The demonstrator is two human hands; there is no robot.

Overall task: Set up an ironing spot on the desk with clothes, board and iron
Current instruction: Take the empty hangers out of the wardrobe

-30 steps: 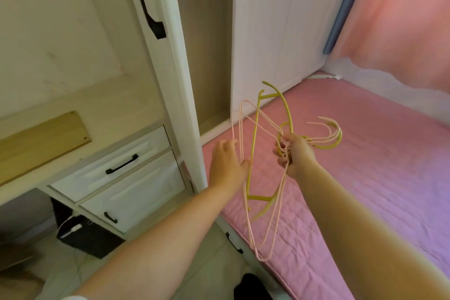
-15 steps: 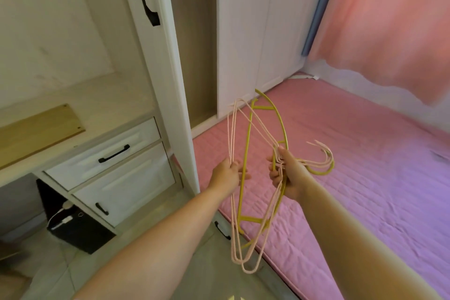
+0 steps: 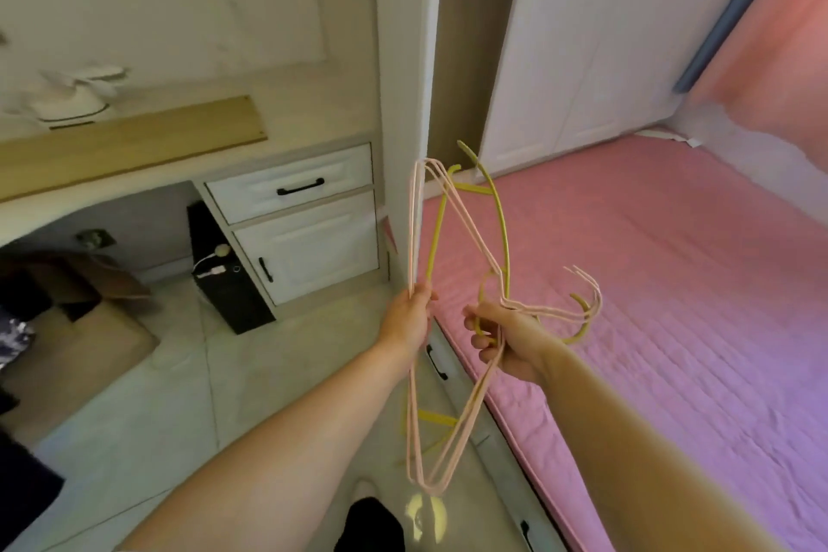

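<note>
Both hands steady empty hangers beside the wardrobe door (image 3: 405, 103): my left hand (image 3: 410, 318) pinches pink wire hangers (image 3: 414, 372), my right hand (image 3: 506, 343) clenches their hooks with the yellow hanger (image 3: 499, 211).

A bedroom in a home. A bed with a pink quilted cover (image 3: 672, 282) fills the right side, below a pink curtain (image 3: 770, 36). White wardrobe doors (image 3: 582, 36) rise behind it. At left, a built-in desk (image 3: 313, 112) has white drawers (image 3: 291, 188) under its right edge, above a pale tiled floor (image 3: 179, 394).
</note>
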